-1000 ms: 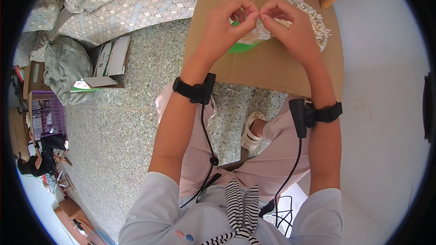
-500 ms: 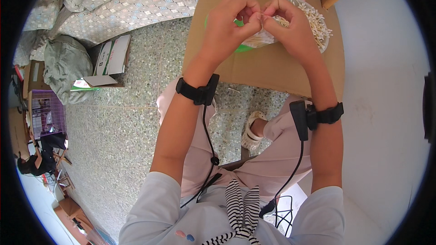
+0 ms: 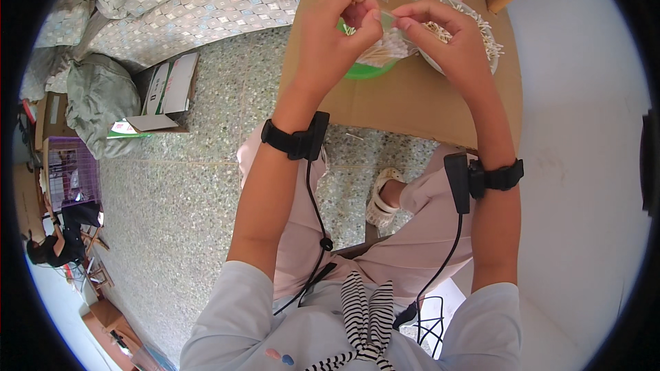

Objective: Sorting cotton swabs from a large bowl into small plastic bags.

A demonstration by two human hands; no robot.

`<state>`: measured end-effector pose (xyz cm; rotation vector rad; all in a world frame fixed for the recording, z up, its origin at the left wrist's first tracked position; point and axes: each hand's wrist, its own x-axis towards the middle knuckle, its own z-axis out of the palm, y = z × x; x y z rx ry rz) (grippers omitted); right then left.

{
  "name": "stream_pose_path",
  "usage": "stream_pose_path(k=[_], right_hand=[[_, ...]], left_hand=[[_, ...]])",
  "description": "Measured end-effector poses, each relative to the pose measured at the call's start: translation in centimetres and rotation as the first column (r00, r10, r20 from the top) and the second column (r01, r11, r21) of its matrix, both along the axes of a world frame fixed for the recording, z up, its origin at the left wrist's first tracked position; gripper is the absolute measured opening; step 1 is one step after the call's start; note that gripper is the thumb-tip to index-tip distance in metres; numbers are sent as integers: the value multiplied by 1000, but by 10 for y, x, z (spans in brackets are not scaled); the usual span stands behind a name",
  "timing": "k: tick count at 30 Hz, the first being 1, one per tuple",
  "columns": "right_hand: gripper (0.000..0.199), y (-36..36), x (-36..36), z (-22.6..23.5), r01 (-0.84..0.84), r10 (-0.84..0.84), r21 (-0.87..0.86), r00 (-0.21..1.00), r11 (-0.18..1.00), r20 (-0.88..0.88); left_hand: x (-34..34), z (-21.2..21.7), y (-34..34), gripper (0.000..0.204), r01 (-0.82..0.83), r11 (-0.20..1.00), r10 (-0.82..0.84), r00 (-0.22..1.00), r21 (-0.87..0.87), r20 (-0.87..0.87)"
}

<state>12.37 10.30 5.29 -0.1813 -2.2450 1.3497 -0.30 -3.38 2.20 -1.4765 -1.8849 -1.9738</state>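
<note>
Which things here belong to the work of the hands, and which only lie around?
In use: left hand, right hand, small clear bag, cotton swabs, green dish.
Lying about: cardboard box, purple crate, grey bag.

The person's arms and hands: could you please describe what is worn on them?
Both forearms are bare below short pale grey-white sleeves. Each wrist carries a black strap with a black box-shaped device, on the left wrist and the right wrist. A thin black cable runs from each device down toward the body. The left hand and right hand are ungloved.
</note>
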Motion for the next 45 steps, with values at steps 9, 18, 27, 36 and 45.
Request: stream_pose_path(k=[9, 18, 27, 36, 45], right_hand=[[18, 5, 0, -4, 38, -38, 60, 999, 998, -6], [17, 5, -1, -4, 34, -38, 132, 999, 991, 22], [19, 2, 0, 3, 33, -33, 118, 999, 992, -4], [18, 4, 1, 1, 61, -64, 87, 998, 994, 24], [19, 6, 2, -3, 68, -69, 117, 998, 991, 6]], left_hand=[[-1, -3, -1, 12, 52, 999, -52, 999, -7, 16], [-1, -2, 0, 14, 100, 992, -97, 994, -81, 41], [3, -5, 4, 13, 94, 995, -91, 994, -30, 67], [3, -5, 5, 13, 102, 995, -102, 995, -7, 12], [1, -2, -1, 13, 155, 985, -148, 984, -79, 96]])
